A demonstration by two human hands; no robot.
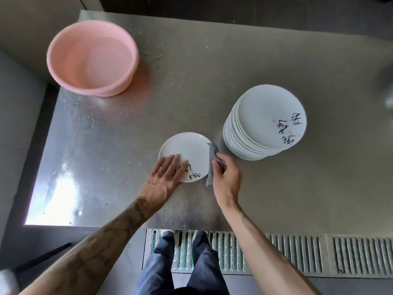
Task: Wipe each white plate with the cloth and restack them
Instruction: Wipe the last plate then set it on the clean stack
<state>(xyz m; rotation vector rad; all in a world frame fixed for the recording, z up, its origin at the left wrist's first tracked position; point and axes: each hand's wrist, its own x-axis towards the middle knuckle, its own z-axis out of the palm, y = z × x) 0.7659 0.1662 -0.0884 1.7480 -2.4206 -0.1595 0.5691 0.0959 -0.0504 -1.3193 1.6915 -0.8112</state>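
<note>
A single white plate (187,149) with black brush lettering lies flat on the steel table near its front edge. My left hand (163,175) rests flat on the plate's near left rim, fingers spread. My right hand (226,175) is closed on a grey cloth (211,165) that drapes over the plate's right rim. To the right stands a tall stack of white plates (265,122) with the same lettering on its top plate, apart from both hands.
A pink plastic basin (91,58) holding water sits at the back left of the wet steel table (127,135). The table's left edge drops to a dark gap. Below the front edge runs a floor drain grate (319,252), with my legs over it.
</note>
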